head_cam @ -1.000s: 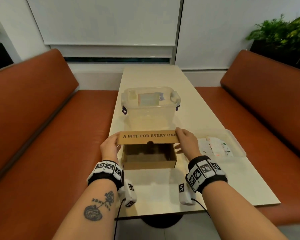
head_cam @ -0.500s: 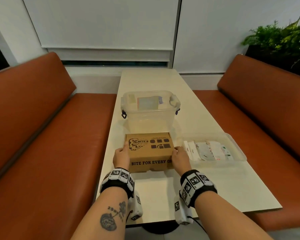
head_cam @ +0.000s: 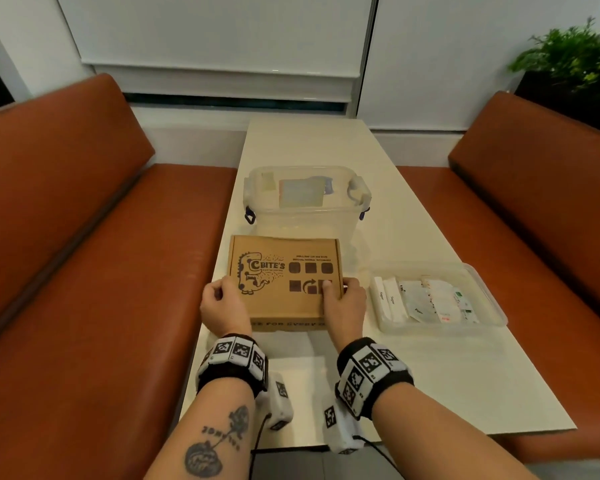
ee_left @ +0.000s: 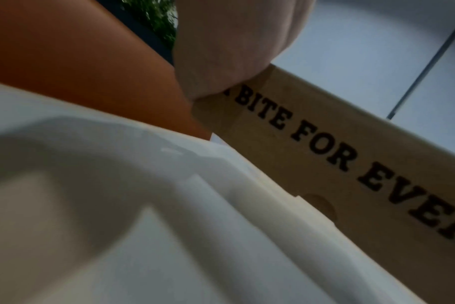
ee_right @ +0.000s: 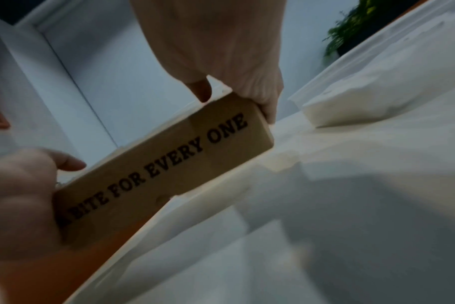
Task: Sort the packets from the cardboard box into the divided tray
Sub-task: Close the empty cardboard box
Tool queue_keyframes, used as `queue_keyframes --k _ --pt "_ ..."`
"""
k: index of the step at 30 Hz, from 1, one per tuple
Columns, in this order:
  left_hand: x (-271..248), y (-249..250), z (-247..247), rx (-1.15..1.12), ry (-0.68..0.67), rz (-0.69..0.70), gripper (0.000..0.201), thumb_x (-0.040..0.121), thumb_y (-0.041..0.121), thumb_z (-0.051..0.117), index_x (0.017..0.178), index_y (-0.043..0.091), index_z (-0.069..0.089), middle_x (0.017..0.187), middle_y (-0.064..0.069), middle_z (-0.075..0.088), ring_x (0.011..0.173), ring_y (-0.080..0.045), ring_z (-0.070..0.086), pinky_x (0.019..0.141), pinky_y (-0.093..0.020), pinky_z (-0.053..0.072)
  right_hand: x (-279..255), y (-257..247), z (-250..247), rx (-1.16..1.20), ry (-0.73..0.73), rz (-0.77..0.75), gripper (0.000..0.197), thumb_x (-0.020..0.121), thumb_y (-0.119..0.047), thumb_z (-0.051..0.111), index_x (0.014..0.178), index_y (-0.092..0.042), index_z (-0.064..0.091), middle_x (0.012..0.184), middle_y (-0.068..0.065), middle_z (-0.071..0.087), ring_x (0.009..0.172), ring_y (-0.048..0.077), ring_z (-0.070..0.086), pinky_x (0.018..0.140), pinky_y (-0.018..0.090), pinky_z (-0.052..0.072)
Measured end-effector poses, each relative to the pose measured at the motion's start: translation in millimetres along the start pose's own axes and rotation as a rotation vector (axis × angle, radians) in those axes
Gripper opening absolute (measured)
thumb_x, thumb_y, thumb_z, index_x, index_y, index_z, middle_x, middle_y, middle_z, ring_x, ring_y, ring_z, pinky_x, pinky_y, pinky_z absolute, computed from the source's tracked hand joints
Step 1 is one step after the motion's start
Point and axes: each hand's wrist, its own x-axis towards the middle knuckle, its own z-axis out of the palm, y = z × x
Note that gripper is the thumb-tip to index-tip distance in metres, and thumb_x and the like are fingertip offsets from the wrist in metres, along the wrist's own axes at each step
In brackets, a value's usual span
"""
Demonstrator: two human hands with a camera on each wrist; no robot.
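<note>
1. Now I had the cardboard box [head_cam: 284, 271] shut, lying flat near the tabletop's [head_cam: 430, 382] left edge.
2. My left grip [head_cam: 222, 306] and right grip [head_cam: 345, 306] clasped its near corners.
3. Right of it, apart, sat the divided tray [head_cam: 492, 306] with packets [head_cam: 426, 301].
4. A clear tub [head_cam: 305, 216] stood just behind the box.

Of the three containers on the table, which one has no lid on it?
The shallow clear tray at the right, its packets exposed. The cardboard box is closed, and the clear tub behind it has its lid on.
</note>
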Motion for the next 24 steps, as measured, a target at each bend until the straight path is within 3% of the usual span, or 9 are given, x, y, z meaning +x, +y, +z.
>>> queue_keyframes --k 3,6,11,13,16,18,19,22,24 --pt "4.5 19.0 1.6 -0.084 0.008 0.039 0.023 0.090 0.026 0.054 0.069 0.019 0.056 0.077 -0.005 0.064 0.074 -0.024 0.058 0.073 -0.046 0.055 -4.5 -11.0 1.2 0.074 0.057 -0.077 0.039 0.092 -0.031 0.056 0.122 -0.008 0.048 0.119 0.009 0.048 0.102 0.016 0.045 0.093 0.028 0.039" --pt "8.8 37.8 6.8 -0.137 0.028 0.102 0.023 0.090 0.026 0.056 0.070 0.017 0.059 0.085 -0.011 0.068 0.080 -0.028 0.063 0.078 -0.048 0.056 -2.7 -28.4 -1.1 0.165 0.114 -0.177 0.037 0.091 -0.028 0.059 0.120 -0.008 0.050 0.117 0.007 0.049 0.106 0.018 0.047 0.096 0.030 0.040" --pt "15.7 68.3 24.1 -0.225 0.029 0.216 0.015 0.089 0.023 0.060 0.075 0.017 0.061 0.075 0.002 0.063 0.073 -0.014 0.056 0.070 -0.036 0.050 21.2 -66.8 -9.8 0.207 0.159 -0.313 0.038 0.091 -0.026 0.059 0.122 -0.008 0.051 0.117 0.005 0.050 0.103 0.012 0.047 0.092 0.018 0.036" --pt "18.3 79.7 35.5 -0.234 -0.005 0.244 0.011 0.090 0.023 0.060 0.082 0.017 0.061 0.081 0.004 0.063 0.080 -0.015 0.060 0.073 -0.033 0.052 37.4 -82.6 -15.6 0.192 0.149 -0.340 0.036 0.091 -0.027 0.058 0.122 -0.008 0.053 0.117 0.006 0.053 0.102 0.011 0.047 0.087 0.014 0.034" --pt "23.1 94.8 56.3 -0.209 -0.084 0.316 0.008 0.093 0.022 0.056 0.095 0.016 0.061 0.096 0.000 0.064 0.089 -0.014 0.061 0.079 -0.027 0.054 65.0 -105.9 -25.2 0.180 0.122 -0.346 0.037 0.092 -0.028 0.056 0.124 -0.008 0.053 0.120 0.006 0.059 0.109 0.017 0.053 0.095 0.028 0.042" --pt "29.1 105.4 73.2 -0.147 -0.144 0.378 0.014 0.096 0.022 0.052 0.103 0.014 0.061 0.103 -0.002 0.064 0.083 -0.005 0.058 0.072 -0.013 0.050 86.9 -121.0 -32.2 0.174 0.113 -0.356 0.034 0.093 -0.027 0.054 0.123 -0.011 0.055 0.118 0.005 0.061 0.109 0.019 0.055 0.095 0.033 0.045" --pt "32.7 111.2 82.0 -0.112 -0.177 0.404 0.018 0.097 0.021 0.050 0.109 0.012 0.061 0.107 -0.003 0.064 0.085 -0.006 0.058 0.073 -0.013 0.049 99.3 -127.9 -35.4 0.167 0.108 -0.364 0.032 0.094 -0.027 0.053 0.122 -0.011 0.056 0.116 0.004 0.062 0.108 0.019 0.056 0.094 0.033 0.046" --pt "43.8 125.6 107.3 -0.019 -0.296 0.441 0.029 0.099 0.020 0.045 0.123 0.010 0.058 0.116 -0.007 0.063 0.103 -0.020 0.058 0.089 -0.035 0.050 137.4 -144.2 -40.8 0.117 0.075 -0.383 0.030 0.095 -0.025 0.049 0.121 -0.012 0.058 0.114 0.005 0.063 0.107 0.023 0.056 0.096 0.041 0.046" --pt "53.2 127.0 122.4 0.035 -0.364 0.467 0.030 0.101 0.018 0.040 0.124 0.012 0.058 0.116 -0.007 0.063 0.104 -0.021 0.057 0.091 -0.038 0.049 159.8 -148.3 -39.0 0.077 0.042 -0.386 0.030 0.096 -0.024 0.047 0.122 -0.014 0.059 0.115 0.007 0.062 0.109 0.024 0.055 0.097 0.044 0.045"
